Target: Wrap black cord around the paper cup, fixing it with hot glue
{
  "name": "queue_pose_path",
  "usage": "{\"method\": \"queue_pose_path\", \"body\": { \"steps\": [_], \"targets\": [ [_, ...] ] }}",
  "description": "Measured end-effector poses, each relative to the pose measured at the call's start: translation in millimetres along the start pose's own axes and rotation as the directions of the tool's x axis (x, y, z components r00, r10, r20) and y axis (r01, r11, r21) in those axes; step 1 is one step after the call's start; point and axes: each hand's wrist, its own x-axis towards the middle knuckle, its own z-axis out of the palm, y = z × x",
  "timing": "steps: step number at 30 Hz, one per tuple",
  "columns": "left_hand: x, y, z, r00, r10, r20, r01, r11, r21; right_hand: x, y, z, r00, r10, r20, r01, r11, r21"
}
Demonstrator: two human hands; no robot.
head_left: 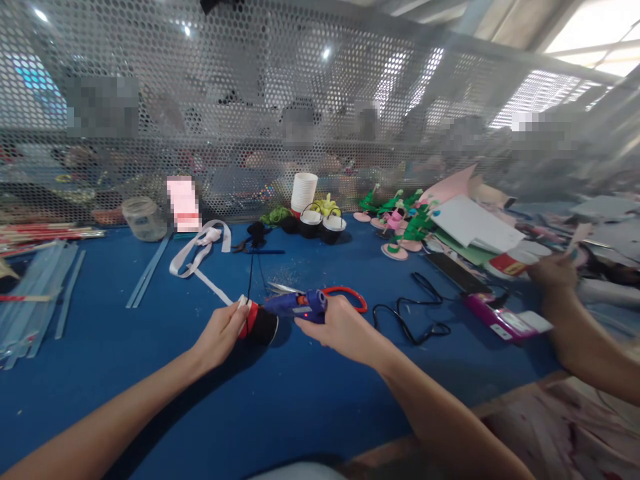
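My left hand [223, 331] grips a small paper cup [263, 325] covered in black and red, tipped on its side above the blue table. A white ribbon [213, 287] runs from the cup to a loose pile behind it, and a black cord [251, 273] stretches up from it. In my right hand [345, 330] is a blue glue gun [300, 305], its nozzle close to the cup's black side; whether they touch I cannot tell. Behind the gun lie scissors [355, 293] with red handles, partly hidden by it and my hand.
Clear glue sticks [43, 300] lie at left, near a plastic jar [144, 219]. Stacked white cups [304, 192] and black-covered cups [333, 228] stand behind. Small green trees [417, 223], a black cable [410, 320] and a purple box [503, 317] are at right, beside another person's hand [555, 273].
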Motion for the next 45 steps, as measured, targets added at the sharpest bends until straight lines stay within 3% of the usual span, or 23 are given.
{"method": "queue_pose_path", "body": {
  "steps": [8,14,19,26,34,39,42,45],
  "targets": [
    [1,-2,0.7,1.000,0.024,-0.011,-0.024,1.000,0.017,7,11,1,0.998,0.040,0.044,-0.045,0.992,0.118],
    [0,-3,0.9,0.998,0.025,-0.057,-0.026,0.999,-0.021,16,21,-6,0.988,-0.008,0.154,-0.047,0.937,0.347],
    [0,-2,1.0,0.995,0.043,-0.093,-0.048,0.997,-0.054,24,30,-12,0.993,0.051,0.109,-0.094,0.897,0.433],
    [-1,-3,1.2,0.997,0.041,-0.064,-0.044,0.998,-0.043,52,51,-25,0.973,0.166,-0.163,-0.110,0.945,0.308],
    [-4,1,1.3,0.997,0.049,-0.056,-0.052,0.998,-0.046,94,84,-28,0.922,0.285,-0.262,-0.286,0.958,0.035],
    [-4,1,1.5,0.996,0.061,-0.058,-0.065,0.996,-0.058,98,76,-26,0.890,0.266,-0.370,-0.347,0.922,-0.171],
    [-3,1,2.3,0.998,0.057,-0.038,-0.060,0.996,-0.070,93,54,-17,0.930,0.174,-0.325,-0.256,0.939,-0.230],
    [-4,2,3.3,0.997,0.077,-0.014,-0.077,0.996,-0.051,84,26,4,0.992,0.055,-0.111,-0.078,0.974,-0.211]
  ]
}}
